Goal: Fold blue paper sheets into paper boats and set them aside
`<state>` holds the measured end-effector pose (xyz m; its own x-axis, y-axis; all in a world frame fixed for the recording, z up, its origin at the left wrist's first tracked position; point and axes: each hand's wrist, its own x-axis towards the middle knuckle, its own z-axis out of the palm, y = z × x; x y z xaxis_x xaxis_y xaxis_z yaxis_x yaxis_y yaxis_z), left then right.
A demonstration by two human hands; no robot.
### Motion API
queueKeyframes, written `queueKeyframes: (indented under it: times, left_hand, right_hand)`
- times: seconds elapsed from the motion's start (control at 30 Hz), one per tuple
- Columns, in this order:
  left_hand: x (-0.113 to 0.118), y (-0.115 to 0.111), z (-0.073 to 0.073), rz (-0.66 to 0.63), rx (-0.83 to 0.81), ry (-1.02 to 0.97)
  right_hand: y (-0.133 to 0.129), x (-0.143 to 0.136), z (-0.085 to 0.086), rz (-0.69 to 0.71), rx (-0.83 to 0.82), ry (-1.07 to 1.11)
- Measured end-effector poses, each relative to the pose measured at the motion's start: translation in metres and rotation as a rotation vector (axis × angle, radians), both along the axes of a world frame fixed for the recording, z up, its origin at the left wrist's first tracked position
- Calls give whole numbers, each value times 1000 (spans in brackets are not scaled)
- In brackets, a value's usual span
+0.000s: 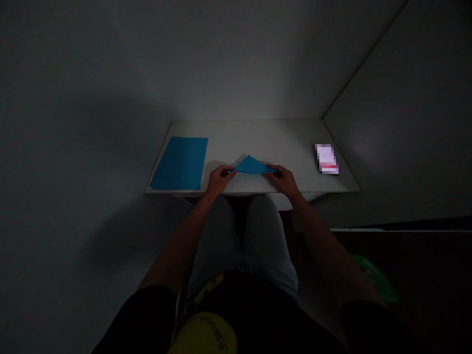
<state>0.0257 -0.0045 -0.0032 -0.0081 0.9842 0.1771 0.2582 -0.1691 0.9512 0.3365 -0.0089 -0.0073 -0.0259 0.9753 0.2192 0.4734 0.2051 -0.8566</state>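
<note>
A piece of blue paper (250,165), folded into a triangle with crease lines on it, is held over the white table near its front edge. Its peak points away from me. My left hand (219,180) pinches the left corner between thumb and fingers. At the opposite corner, my right hand (283,180) grips the paper the same way. Some of the fingertips are hidden behind the paper and hard to make out in the dim light.
A stack of blue paper sheets (180,163) lies at the table's left end. Toward the right end is a phone (326,159) with a lit, blurred screen. Walls border the white table (258,132) at the back and right. A green object (376,278) shows at lower right.
</note>
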Motion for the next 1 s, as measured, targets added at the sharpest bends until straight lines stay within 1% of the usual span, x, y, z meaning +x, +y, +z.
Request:
queueKeyframes:
  times: [0.17, 0.33, 0.53, 0.7, 0.87, 1.0]
  left_hand:
    - [0, 0, 2, -14, -25, -45]
    - [0, -1, 4, -32, -20, -33]
    - [3, 0, 4, -4, -18, -16]
    - [7, -1, 6, 26, -17, -8]
    - [11, -8, 9, -18, -3, 59]
    - [14, -10, 7, -78, 32, 198]
  right_hand:
    - [-1, 0, 1, 12, 9, -27]
    - [-2, -1, 3, 23, 28, -34]
    - [-3, -4, 6, 0, 22, -9]
    - [-3, -9, 7, -27, 21, 12]
    - [0, -10, 3, -59, 37, 31]
    - [8, -14, -1, -127, 78, 88]
